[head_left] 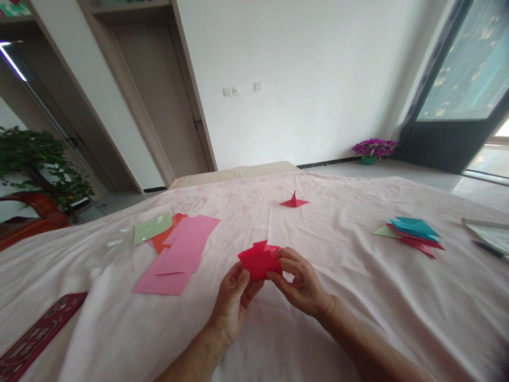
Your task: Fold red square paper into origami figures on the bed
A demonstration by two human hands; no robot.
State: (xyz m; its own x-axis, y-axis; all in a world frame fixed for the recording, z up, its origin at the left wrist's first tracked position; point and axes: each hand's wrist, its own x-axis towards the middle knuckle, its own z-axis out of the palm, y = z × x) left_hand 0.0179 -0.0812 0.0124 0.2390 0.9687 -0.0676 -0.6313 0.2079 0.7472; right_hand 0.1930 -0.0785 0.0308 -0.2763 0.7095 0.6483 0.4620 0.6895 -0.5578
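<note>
A folded piece of red paper [259,260] is held up just above the pink cloth-covered table [342,297], near its front middle. My left hand [234,300] pinches its lower left edge with thumb and fingers closed. My right hand [300,281] grips its right side, fingers curled round the fold. Both hands hold the same piece between them.
Pink, orange and green paper sheets [181,246] lie to the left. A small folded red paper shape [293,201] sits farther back. Folded teal, red and green pieces [413,233] lie at the right, with a pen [490,249] beyond. A dark red patterned strip [35,337] lies front left.
</note>
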